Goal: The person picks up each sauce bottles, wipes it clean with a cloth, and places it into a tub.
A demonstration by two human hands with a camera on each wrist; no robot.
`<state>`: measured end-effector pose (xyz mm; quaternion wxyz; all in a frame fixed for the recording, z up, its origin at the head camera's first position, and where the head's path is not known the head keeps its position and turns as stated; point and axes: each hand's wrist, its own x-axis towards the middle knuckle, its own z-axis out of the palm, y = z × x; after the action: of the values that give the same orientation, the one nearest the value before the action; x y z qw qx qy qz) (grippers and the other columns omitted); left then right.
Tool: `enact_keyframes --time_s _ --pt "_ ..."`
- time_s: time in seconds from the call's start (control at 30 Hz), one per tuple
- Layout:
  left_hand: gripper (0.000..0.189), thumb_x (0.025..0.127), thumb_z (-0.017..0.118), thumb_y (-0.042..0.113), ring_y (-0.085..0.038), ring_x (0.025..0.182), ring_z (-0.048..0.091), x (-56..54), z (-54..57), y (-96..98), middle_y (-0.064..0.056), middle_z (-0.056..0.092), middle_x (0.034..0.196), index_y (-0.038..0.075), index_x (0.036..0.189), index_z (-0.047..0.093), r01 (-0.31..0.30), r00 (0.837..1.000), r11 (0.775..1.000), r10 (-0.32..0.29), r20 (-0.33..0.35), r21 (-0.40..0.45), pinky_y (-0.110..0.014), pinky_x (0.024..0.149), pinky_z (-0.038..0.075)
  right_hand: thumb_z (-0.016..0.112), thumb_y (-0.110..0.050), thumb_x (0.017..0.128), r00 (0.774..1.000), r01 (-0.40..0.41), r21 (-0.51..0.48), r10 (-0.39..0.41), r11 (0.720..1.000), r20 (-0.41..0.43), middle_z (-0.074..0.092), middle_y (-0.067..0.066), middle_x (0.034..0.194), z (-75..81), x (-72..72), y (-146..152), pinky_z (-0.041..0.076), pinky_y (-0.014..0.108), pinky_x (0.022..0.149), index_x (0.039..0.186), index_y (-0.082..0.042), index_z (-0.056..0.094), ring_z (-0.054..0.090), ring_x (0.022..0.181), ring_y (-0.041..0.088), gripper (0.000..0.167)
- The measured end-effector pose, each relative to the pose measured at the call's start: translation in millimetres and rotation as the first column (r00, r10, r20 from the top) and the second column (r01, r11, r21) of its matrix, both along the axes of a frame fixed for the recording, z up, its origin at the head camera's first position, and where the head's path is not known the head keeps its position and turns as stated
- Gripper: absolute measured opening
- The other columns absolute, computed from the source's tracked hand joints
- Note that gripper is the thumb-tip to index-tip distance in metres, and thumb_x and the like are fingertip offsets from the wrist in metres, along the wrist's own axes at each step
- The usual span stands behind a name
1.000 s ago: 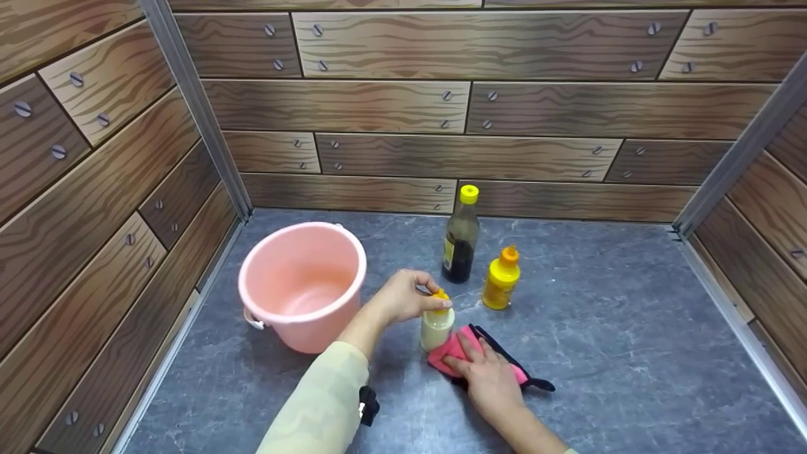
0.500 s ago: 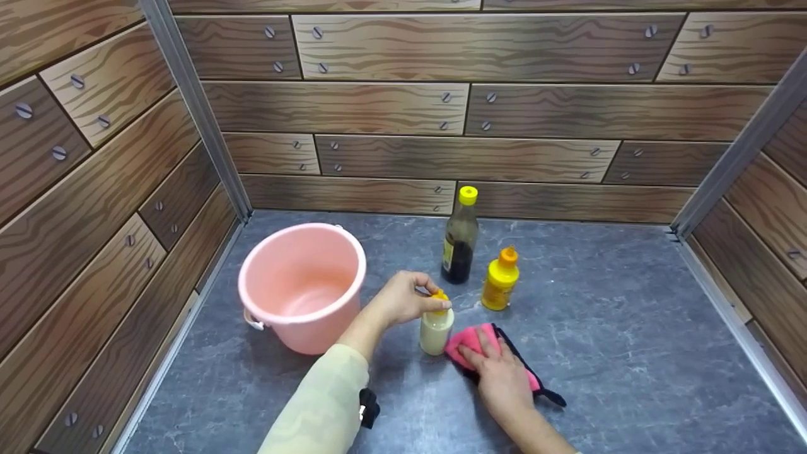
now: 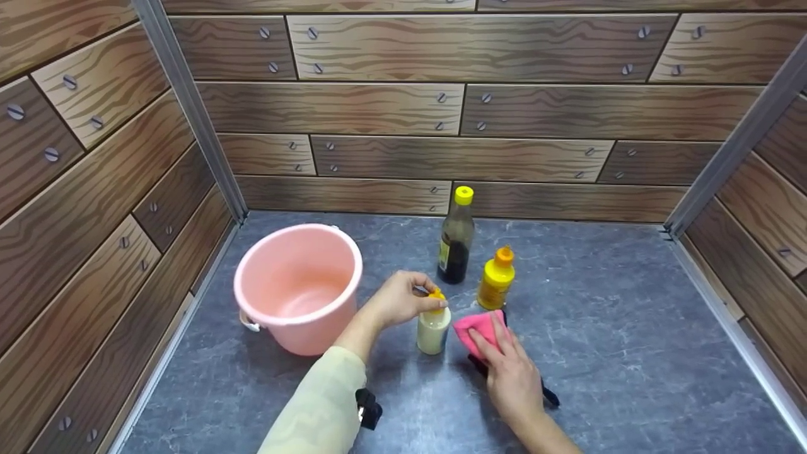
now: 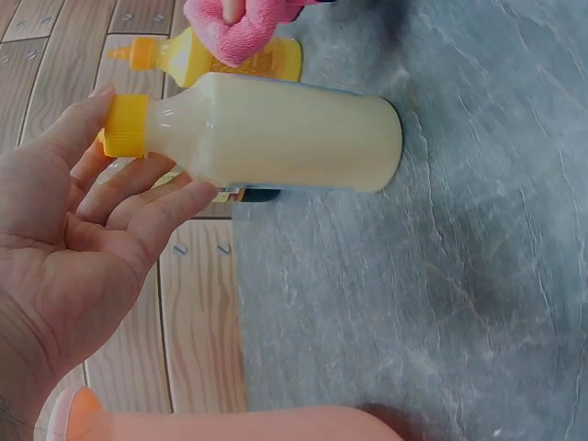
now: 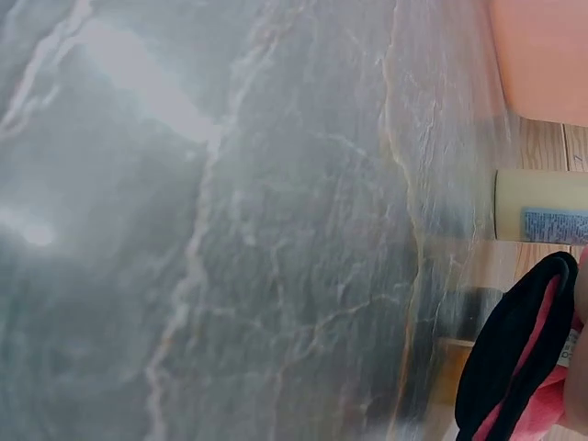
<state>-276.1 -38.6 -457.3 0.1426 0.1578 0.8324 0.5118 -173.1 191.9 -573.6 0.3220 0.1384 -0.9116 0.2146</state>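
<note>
My left hand (image 3: pixel 403 297) pinches the yellow cap (image 4: pixel 127 126) of a squeeze bottle (image 3: pixel 433 333) filled with something cream-coloured. The bottle stands upright on the grey tabletop. To its right, my right hand (image 3: pixel 514 378) holds a folded pink cloth (image 3: pixel 480 333) with black trim. In the right wrist view the cloth's black edge (image 5: pixel 491 358) shows beside the bottle's printed label (image 5: pixel 556 225). Just behind the cloth is a yellow bottle (image 3: pixel 496 284) with an orange nozzle cap.
A dark sauce bottle (image 3: pixel 455 243) with a yellow cap stands behind the left hand. The pink bucket (image 3: pixel 321 325) is on the left, close to the left forearm. Wood-patterned walls (image 3: pixel 378 107) with metal corner strips enclose the tabletop (image 3: pixel 605 328).
The right hand has drawn the cloth away from the cream bottle's base, to the right and up, and its fingers have bunched the cloth. The left hand stays on the cap.
</note>
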Motion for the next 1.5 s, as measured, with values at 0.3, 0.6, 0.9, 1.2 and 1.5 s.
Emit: enact_keyframes --time_s 0.3,0.6,0.9,1.2,1.5 --pt "0.016 0.098 0.079 0.015 -0.012 0.092 0.069 -1.9 2.8 -9.0 -0.001 0.077 0.101 0.006 0.111 0.080 0.123 0.992 0.992 -0.123 0.022 0.002 -0.033 0.088 0.058 0.076 0.016 0.073 0.999 -0.040 0.000 0.040 0.999 0.004 0.056 0.016 0.153 0.6 3.8 1.8 0.054 0.066 0.096 0.133 -0.022 0.076 0.063 0.123 0.050 0.071" --pt "0.030 0.092 0.085 0.023 -0.022 0.103 0.072 6.8 -0.9 -5.0 -0.006 0.077 0.108 0.004 0.115 0.077 -0.009 0.999 1.000 0.008 -0.035 -0.025 -0.039 0.092 0.059 0.077 0.017 0.068 0.993 -0.098 0.020 0.099 0.995 -0.059 0.057 0.017 0.153 0.1 4.1 4.7 0.055 0.061 0.098 0.132 -0.021 0.076 0.064 0.125 0.047 0.075" --pt "0.029 0.086 0.092 0.032 -0.017 0.094 0.073 13.1 -7.4 0.1 -0.001 0.076 0.099 0.009 0.096 0.077 -0.159 0.987 0.987 0.159 -0.025 0.013 -0.036 0.083 0.062 0.078 0.016 0.071 0.993 -0.107 0.035 0.108 0.994 -0.036 0.058 0.016 0.152 0.3 7.6 2.4 0.059 0.062 0.088 0.133 -0.024 0.076 0.066 0.120 0.047 0.074" --pt "0.021 0.085 0.092 0.020 -0.012 0.078 0.070 8.7 -6.8 0.5 -0.002 0.076 0.086 0.006 0.086 0.076 -0.106 0.994 0.992 0.107 -0.014 0.066 -0.027 0.064 0.059 0.082 0.011 0.073 0.978 -0.189 0.039 0.191 0.981 -0.079 0.058 0.015 0.152 1.0 6.4 2.8 0.058 0.060 0.092 0.132 -0.024 0.077 0.066 0.123 0.044 0.068" --pt "0.015 0.090 0.088 0.018 -0.015 0.084 0.070 4.2 -0.4 -4.1 -0.002 0.076 0.091 0.007 0.094 0.078 -0.008 0.997 0.998 0.003 0.082 0.056 -0.039 0.077 0.064 0.080 0.006 0.081 0.957 -0.263 0.052 0.267 0.963 -0.112 0.057 0.013 0.154 9.8 5.3 -3.6 0.057 0.059 0.094 0.135 -0.027 0.075 0.065 0.126 0.043 0.064"
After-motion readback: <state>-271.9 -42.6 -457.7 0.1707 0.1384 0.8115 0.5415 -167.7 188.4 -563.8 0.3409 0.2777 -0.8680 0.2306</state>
